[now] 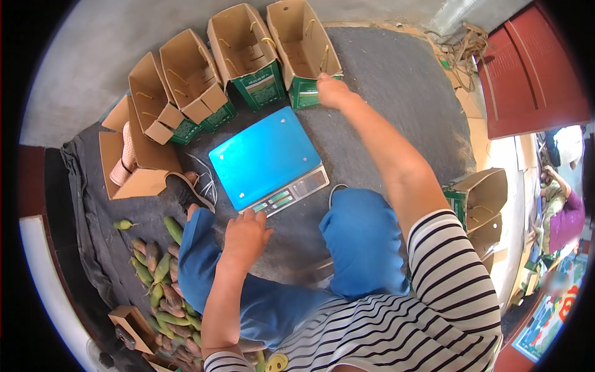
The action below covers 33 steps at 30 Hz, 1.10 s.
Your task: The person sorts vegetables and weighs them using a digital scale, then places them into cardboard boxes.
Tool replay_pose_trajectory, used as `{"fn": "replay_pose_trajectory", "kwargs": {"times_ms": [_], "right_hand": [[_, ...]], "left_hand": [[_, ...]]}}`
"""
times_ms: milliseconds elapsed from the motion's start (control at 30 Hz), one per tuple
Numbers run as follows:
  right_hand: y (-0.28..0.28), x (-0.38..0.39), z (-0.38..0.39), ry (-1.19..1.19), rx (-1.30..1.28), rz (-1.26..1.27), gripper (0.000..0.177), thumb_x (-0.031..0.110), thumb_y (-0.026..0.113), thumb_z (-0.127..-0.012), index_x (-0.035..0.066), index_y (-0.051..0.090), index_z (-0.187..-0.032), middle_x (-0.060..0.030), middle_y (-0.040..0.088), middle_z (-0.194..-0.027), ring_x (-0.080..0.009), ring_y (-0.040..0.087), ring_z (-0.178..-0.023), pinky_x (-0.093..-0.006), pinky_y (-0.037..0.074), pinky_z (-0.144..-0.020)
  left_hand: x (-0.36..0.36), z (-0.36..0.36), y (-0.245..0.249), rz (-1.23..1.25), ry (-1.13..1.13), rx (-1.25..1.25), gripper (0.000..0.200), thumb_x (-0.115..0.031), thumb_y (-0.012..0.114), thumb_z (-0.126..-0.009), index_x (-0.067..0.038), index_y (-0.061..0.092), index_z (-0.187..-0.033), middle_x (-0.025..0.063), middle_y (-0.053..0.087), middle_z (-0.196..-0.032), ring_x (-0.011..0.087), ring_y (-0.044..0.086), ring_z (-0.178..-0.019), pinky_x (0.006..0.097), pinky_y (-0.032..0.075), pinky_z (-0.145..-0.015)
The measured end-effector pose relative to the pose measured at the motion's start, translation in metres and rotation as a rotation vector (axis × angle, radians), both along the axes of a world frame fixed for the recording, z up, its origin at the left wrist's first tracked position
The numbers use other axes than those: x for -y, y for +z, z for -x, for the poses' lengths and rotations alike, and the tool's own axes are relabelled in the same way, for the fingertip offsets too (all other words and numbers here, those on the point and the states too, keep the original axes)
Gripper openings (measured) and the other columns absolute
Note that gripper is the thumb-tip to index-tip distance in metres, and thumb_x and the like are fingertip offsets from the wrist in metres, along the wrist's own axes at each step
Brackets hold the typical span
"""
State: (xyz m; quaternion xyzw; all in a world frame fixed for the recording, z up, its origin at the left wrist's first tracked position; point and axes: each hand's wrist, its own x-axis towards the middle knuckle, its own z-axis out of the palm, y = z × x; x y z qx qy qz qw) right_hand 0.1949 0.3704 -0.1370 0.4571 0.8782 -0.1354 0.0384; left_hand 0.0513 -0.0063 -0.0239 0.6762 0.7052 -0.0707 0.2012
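My right hand is closed on the near corner of a green-and-brown cardboard box, which stands upright with its top open and yellow cord handles inside. My left hand hangs over the front edge of a digital scale, thumb apart and nothing in its fingers. The scale's blue platform carries nothing, and its keypad and display face me. Just left of the gripped box stands another open box of the same kind.
More open boxes line the wall, and one holds a pink rolled item. Elongated green and brownish produce lies heaped at left. White cable lies beside the scale. At far right, a person sits beyond a red door.
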Motion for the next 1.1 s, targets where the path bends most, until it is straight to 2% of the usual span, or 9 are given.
{"fn": "replay_pose_trajectory", "kwargs": {"times_ms": [300, 400, 500, 533, 633, 733, 833, 867, 1100], "right_hand": [[0.077, 0.107, -0.211, 0.005, -0.064, -0.031, 0.031, 0.03, 0.055, -0.085, 0.001, 0.055, -0.074, -0.0176, 0.058, -0.077, -0.0382, 0.058, -0.074, -0.0469, 0.047, -0.067], [0.071, 0.153, -0.309, -0.118, -0.04, 0.013, 0.033, 0.032, 0.055, -0.086, 0.002, 0.062, -0.075, -0.0172, 0.062, -0.077, -0.0377, 0.06, -0.074, -0.0448, 0.047, -0.068], [0.076, 0.179, -0.351, -0.293, 0.252, 0.002, 0.044, 0.038, 0.052, -0.088, 0.001, 0.06, -0.066, -0.019, 0.062, -0.077, -0.038, 0.061, -0.076, -0.0477, 0.048, -0.071], [0.091, 0.187, -0.337, -0.35, 0.421, 0.005, 0.042, 0.04, 0.054, -0.088, 0.001, 0.064, -0.076, -0.0197, 0.065, -0.085, -0.0366, 0.063, -0.082, -0.0452, 0.05, -0.074], [0.108, 0.199, -0.286, -0.375, 0.251, -0.168, 0.04, 0.039, 0.054, -0.088, 0.0, 0.064, -0.089, -0.0194, 0.066, -0.093, -0.0362, 0.063, -0.087, -0.0438, 0.05, -0.076], [0.06, 0.197, -0.253, -0.033, -0.14, -0.331, 0.032, 0.032, 0.057, -0.087, 0.003, 0.062, -0.099, -0.0184, 0.065, -0.097, -0.036, 0.063, -0.091, -0.0432, 0.05, -0.077], [0.019, 0.177, -0.232, -0.132, 0.08, 0.003, 0.024, 0.025, 0.059, -0.085, 0.006, 0.062, -0.101, -0.0164, 0.066, -0.098, -0.0352, 0.062, -0.092, -0.0428, 0.05, -0.078], [0.017, 0.175, -0.229, -0.16, -0.018, -0.02, 0.02, 0.02, 0.061, -0.083, 0.008, 0.063, -0.1, -0.0154, 0.066, -0.097, -0.0348, 0.062, -0.092, -0.0433, 0.05, -0.078], [0.139, 0.167, -0.17, -0.035, -0.376, 0.091, 0.015, 0.012, 0.059, -0.087, 0.003, 0.061, -0.098, -0.0169, 0.065, -0.093, -0.0341, 0.063, -0.087, -0.0375, 0.048, -0.074]], "left_hand": [[0.01, 0.005, 0.016, -0.064, 0.047, 0.043, 0.03, -0.023, 0.067, -0.081, -0.003, 0.058, -0.101, 0.0146, 0.06, -0.094, 0.0312, 0.06, -0.092, 0.0422, 0.046, -0.078], [0.009, -0.001, 0.017, -0.048, 0.02, 0.032, 0.029, -0.024, 0.067, -0.082, -0.002, 0.057, -0.098, 0.0154, 0.059, -0.092, 0.0321, 0.06, -0.091, 0.0426, 0.046, -0.076], [0.009, -0.004, 0.009, -0.056, -0.005, 0.047, 0.029, -0.024, 0.067, -0.082, -0.002, 0.057, -0.098, 0.0157, 0.06, -0.091, 0.0326, 0.06, -0.09, 0.0429, 0.046, -0.075], [0.008, -0.004, 0.007, -0.039, -0.013, 0.037, 0.03, -0.024, 0.067, -0.082, -0.002, 0.057, -0.099, 0.016, 0.06, -0.091, 0.0329, 0.061, -0.088, 0.0441, 0.047, -0.074], [0.012, -0.002, -0.004, -0.072, 0.003, 0.035, 0.03, -0.025, 0.067, -0.082, -0.002, 0.057, -0.099, 0.0163, 0.06, -0.093, 0.0331, 0.062, -0.087, 0.0448, 0.047, -0.074], [0.013, 0.001, -0.006, -0.065, 0.024, 0.028, 0.031, -0.026, 0.067, -0.082, -0.002, 0.058, -0.1, 0.0168, 0.061, -0.095, 0.0333, 0.062, -0.09, 0.0446, 0.047, -0.075], [0.009, 0.005, -0.004, 0.024, 0.074, 0.046, 0.032, -0.026, 0.066, -0.083, -0.002, 0.058, -0.102, 0.0171, 0.061, -0.097, 0.0338, 0.062, -0.092, 0.0438, 0.048, -0.076], [0.012, 0.007, -0.013, -0.025, 0.084, 0.018, 0.029, -0.025, 0.069, -0.08, -0.005, 0.061, -0.1, 0.0128, 0.061, -0.095, 0.0297, 0.063, -0.09, 0.0426, 0.048, -0.076], [0.012, 0.006, -0.007, -0.138, 0.081, 0.091, 0.031, -0.027, 0.068, -0.081, -0.005, 0.06, -0.101, 0.014, 0.062, -0.093, 0.0312, 0.063, -0.089, 0.0433, 0.049, -0.075]]}}
